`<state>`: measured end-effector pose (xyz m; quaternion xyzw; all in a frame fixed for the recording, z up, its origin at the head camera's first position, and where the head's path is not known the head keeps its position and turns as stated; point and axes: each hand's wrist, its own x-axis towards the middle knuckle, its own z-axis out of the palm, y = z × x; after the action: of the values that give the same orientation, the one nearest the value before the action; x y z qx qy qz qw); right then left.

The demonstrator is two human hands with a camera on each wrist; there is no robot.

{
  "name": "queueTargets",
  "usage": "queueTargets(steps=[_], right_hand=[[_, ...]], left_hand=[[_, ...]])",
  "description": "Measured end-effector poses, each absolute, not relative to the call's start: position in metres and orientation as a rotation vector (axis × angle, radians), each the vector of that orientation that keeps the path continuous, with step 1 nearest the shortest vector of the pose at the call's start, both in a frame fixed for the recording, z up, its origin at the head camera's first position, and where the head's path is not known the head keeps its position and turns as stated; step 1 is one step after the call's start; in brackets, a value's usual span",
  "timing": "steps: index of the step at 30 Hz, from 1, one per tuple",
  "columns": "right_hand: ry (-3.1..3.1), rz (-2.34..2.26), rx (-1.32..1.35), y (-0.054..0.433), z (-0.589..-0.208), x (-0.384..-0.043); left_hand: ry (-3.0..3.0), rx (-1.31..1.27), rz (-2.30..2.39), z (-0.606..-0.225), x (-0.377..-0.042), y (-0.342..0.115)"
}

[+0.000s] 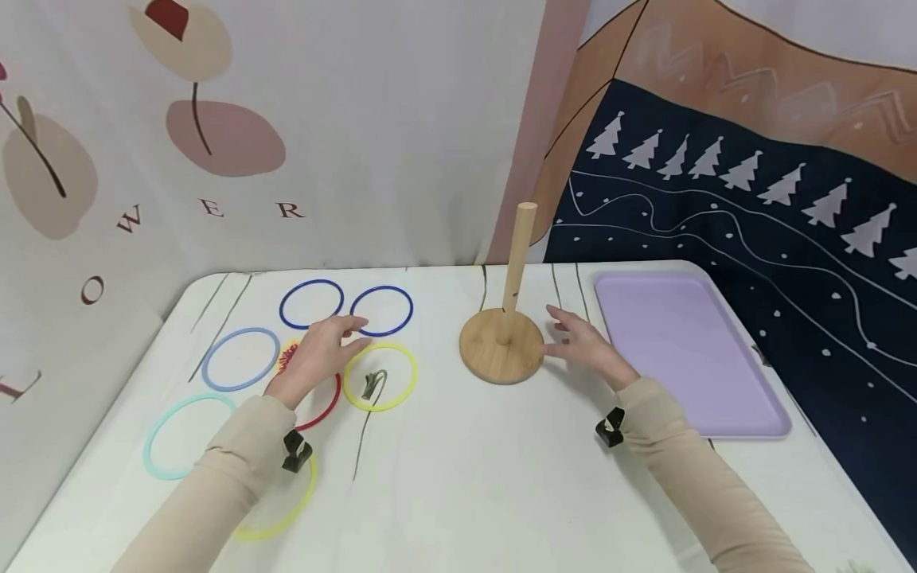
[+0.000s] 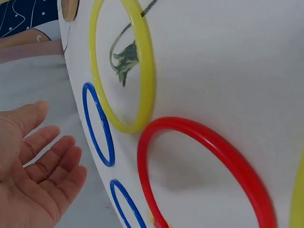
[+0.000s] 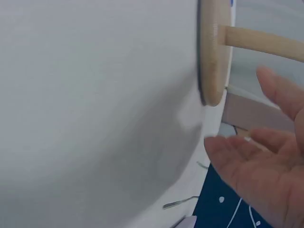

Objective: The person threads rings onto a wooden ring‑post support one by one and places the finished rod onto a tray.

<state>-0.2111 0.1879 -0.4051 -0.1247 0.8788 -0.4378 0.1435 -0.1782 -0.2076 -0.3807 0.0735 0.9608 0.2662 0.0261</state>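
My left hand (image 1: 318,356) hovers above the red ring (image 1: 328,408), fingers loosely bent and nothing in them. Just beyond its fingertips lie a yellow ring (image 1: 415,378) and two dark blue rings, one at the left (image 1: 312,282) and one at the right (image 1: 387,288). My right hand (image 1: 583,347) is beside the round base (image 1: 487,354) of a wooden stand, its thumb and fingers spread and empty. From that base a plain wooden post (image 1: 517,263) rises upright. The right wrist view shows a gap between the right hand (image 3: 266,166) and the base.
On the table's left side lie a periwinkle ring (image 1: 206,370), a pale turquoise ring (image 1: 148,446) and a yellow-green ring (image 1: 286,521), partly under my left arm. A lilac tray (image 1: 673,350) lies at the right. Printed cloth hangs behind the table.
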Motion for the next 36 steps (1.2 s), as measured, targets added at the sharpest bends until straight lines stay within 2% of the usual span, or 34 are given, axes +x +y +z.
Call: queueTargets(steps=[17,36], right_hand=[[2.367,-1.318,-0.593,0.182,-0.425,-0.215],[2.505,-1.161,-0.513,0.177,-0.423,-0.217]], left_hand=[[2.784,0.03,0.859,-0.397,-0.186,-0.216],[2.787,0.054,0.801,-0.41,-0.192,-0.217]])
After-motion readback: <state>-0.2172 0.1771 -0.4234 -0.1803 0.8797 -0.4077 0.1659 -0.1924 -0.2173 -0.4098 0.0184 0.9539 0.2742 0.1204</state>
